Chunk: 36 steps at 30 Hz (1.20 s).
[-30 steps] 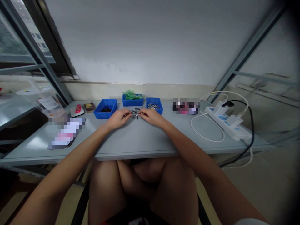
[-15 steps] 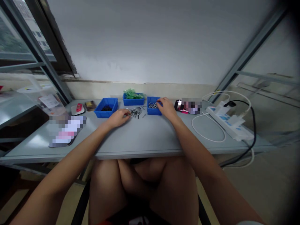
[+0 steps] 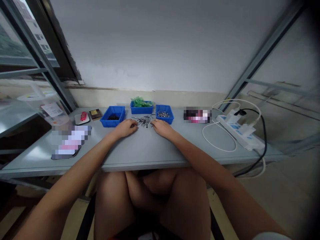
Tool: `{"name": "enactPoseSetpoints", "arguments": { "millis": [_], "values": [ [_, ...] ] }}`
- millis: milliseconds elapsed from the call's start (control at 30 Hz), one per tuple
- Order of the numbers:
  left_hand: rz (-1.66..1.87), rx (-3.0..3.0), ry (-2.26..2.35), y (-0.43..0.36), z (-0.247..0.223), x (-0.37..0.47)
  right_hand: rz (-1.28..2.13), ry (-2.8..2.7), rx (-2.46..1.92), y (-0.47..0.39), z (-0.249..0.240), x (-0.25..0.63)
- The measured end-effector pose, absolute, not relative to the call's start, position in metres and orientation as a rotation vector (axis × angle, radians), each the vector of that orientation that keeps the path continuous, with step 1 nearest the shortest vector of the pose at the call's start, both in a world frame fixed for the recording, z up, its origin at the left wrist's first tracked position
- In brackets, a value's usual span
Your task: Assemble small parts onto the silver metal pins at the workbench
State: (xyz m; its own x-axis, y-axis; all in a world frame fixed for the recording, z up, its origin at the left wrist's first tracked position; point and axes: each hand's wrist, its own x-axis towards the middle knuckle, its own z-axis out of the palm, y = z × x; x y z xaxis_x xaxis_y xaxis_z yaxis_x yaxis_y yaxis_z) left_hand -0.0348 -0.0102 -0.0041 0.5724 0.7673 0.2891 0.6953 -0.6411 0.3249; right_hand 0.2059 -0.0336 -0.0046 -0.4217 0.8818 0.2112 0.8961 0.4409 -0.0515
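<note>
A loose heap of silver and dark screws [image 3: 143,121] lies on the grey table between my hands. My left hand [image 3: 126,128] rests at the heap's left edge, its fingers curled together; anything between them is hidden. On the other side, my right hand [image 3: 162,128] has its fingertips pinched at the heap's right edge, over something too small to make out. Behind the heap stand three blue bins: a left bin [image 3: 107,123] with small dark pieces, a middle bin [image 3: 141,110] with green plastic packets, and a right bin [image 3: 170,121] with silver screws.
A blurred phone-like object [image 3: 71,142], a plastic cup [image 3: 53,110], a white dish [image 3: 79,119] with a red item and a dark box [image 3: 96,114] are at left. A blurred item [image 3: 197,115], white cables and a power strip [image 3: 246,136] lie at right.
My right hand has left the right bin and moved left and slightly nearer me, to the heap's right edge. My left hand has stayed by the heap with little movement.
</note>
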Motion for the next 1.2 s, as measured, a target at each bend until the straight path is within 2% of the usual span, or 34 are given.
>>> {"name": "enactPoseSetpoints", "arguments": {
  "millis": [267,600,1200],
  "values": [
    [0.669,2.621,1.049,-0.017,0.003,-0.031,-0.102,-2.536,-1.467,-0.037,0.004,0.203],
    [0.602,2.617,0.980,-0.025,0.005,-0.023,0.038,-2.511,-1.018,-0.047,0.010,0.196],
    [0.761,2.576,0.959,-0.032,0.012,-0.017,0.068,-2.471,-1.015,-0.053,0.014,0.196]
  ]
}}
